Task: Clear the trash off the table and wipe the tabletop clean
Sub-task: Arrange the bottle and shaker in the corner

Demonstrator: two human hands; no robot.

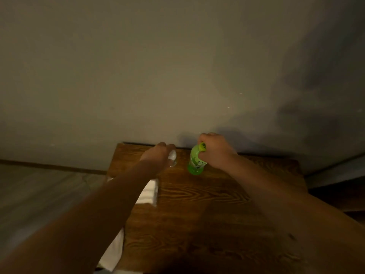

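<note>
Green bottle (196,162) stands upright at the back of the wooden table (227,194), near the wall. My right hand (215,151) is right on top of it, fingers closed around the neck and yellow cap, so I figure it lifts straight up. Left hand (158,155) is wrapped on a clear bottle (172,159) just beside it. The label has dark characters I can't read. White cloth (149,192) sits nearer me.

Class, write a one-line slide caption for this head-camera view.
Right hand grips green bottle, left hand a clear item, on wooden table.
</note>
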